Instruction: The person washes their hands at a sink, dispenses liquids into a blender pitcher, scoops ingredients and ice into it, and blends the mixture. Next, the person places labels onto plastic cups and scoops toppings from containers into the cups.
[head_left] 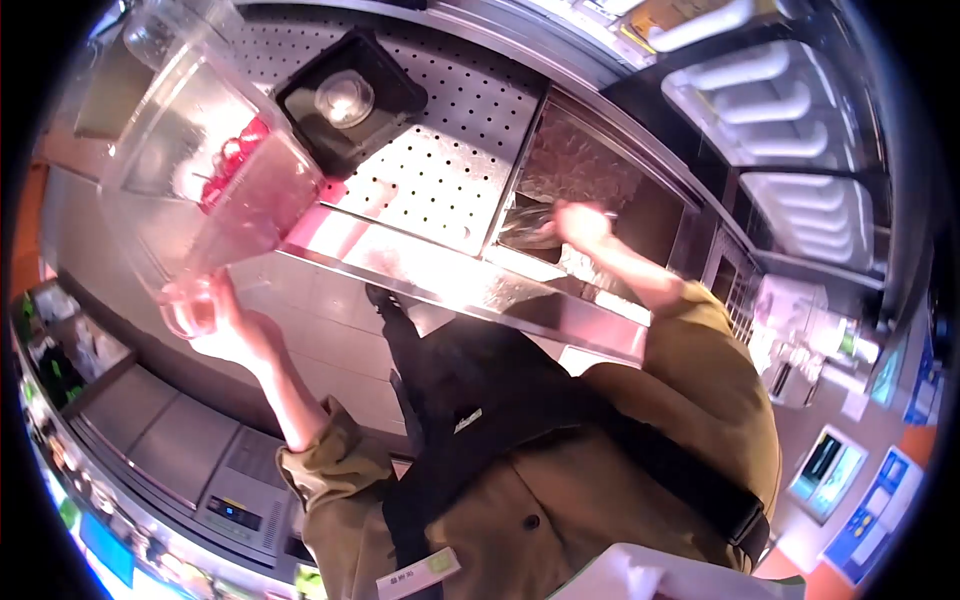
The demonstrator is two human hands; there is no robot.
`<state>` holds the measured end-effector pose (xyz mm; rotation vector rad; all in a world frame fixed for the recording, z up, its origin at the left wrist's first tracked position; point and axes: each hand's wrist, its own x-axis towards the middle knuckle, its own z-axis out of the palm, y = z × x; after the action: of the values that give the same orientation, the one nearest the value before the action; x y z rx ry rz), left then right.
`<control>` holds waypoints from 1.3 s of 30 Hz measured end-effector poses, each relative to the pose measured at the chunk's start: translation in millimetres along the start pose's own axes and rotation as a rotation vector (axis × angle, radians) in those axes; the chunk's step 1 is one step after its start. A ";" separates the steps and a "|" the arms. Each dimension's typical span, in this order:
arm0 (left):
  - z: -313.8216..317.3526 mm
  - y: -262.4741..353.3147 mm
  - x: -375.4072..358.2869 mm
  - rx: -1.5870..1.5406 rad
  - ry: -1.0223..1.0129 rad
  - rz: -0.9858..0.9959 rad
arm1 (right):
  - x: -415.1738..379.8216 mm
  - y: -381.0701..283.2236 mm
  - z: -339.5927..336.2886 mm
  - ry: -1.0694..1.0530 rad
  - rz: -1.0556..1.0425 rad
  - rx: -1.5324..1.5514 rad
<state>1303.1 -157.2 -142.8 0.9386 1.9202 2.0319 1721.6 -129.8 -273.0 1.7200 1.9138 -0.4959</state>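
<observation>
My left hand [230,325] is closed around the handle end of a large clear plastic pitcher [165,235], held out at the left. Red pieces [232,160], too blurred to name, lie inside it. On the right, my right hand [583,225] reaches into a recessed metal ice bin [640,225] with its fingers closed. A clear scoop [525,225] extends leftward from that hand, low in the bin. Crushed or cubed ice [575,165] shows around it. The scoop's handle is mostly hidden by the fingers.
A perforated metal drain surface [435,185] lies between my hands. On it sits a black square tray [385,130] with a clear round cup or lid [345,99]. White-handled bins [740,105] line the far right. A grey appliance [245,500] stands at lower left.
</observation>
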 end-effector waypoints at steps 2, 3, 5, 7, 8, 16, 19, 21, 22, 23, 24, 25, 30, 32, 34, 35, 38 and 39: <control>5.6 -13.1 1.5 -0.124 -0.057 0.082 | -17.7 50.1 -20.4 0.121 -0.022 -0.120; 6.9 -20.6 1.1 -0.063 -0.005 0.034 | -2.1 80.1 -0.8 0.268 0.174 0.045; 15.9 -13.4 -2.1 -0.060 -0.042 0.032 | 48.0 117.4 60.8 0.400 0.465 0.177; 6.7 -17.2 -6.4 0.016 -0.109 0.037 | 108.2 145.4 123.9 0.384 0.652 0.110; 10.7 -2.9 -16.1 0.065 -0.114 0.039 | 127.3 143.9 145.1 0.407 0.668 0.078; -107.7 -5.4 -110.1 0.316 0.132 -0.319 | 170.9 73.1 172.7 0.254 -0.061 0.238; -120.0 3.6 -135.9 0.322 0.062 -0.302 | 182.3 97.4 181.6 0.183 -0.040 0.649; -118.8 13.6 -147.1 0.285 -0.065 -0.290 | 162.1 118.5 190.6 0.201 -0.020 1.060; -114.2 21.9 -152.6 0.250 -0.148 -0.302 | 142.4 124.7 184.9 0.210 -0.011 1.204; -111.4 26.0 -158.7 0.151 -0.219 -0.317 | 119.1 122.5 161.7 0.228 -0.010 1.350; -105.9 34.9 -164.5 0.111 -0.311 -0.318 | 91.4 119.1 137.8 0.249 -0.012 1.502; -97.9 46.0 -171.2 0.063 -0.376 -0.302 | 63.4 119.0 115.4 0.258 -0.008 1.551; -43.2 106.4 -224.7 -0.180 -0.675 -0.294 | -72.7 147.1 48.4 0.358 -0.013 1.696; -14.2 121.7 -252.5 -0.239 -0.787 -0.356 | -128.7 180.7 36.2 0.329 -0.051 1.628; 13.2 133.5 -287.8 -0.248 -0.925 -0.327 | -195.5 213.9 28.2 0.330 -0.016 1.653; 27.3 139.1 -307.3 -0.257 -0.995 -0.319 | -226.6 234.9 29.5 0.336 -0.006 1.675; 75.3 177.1 -383.3 -0.258 -1.236 -0.266 | -329.7 300.9 20.0 0.416 0.036 1.578; 94.1 182.6 -413.3 -0.310 -1.332 -0.208 | -362.6 321.5 18.2 0.450 0.110 1.605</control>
<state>1729.3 -329.3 -101.3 1.3758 0.8702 0.9737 2064.8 -389.5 -49.5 2.9754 1.5905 -2.1267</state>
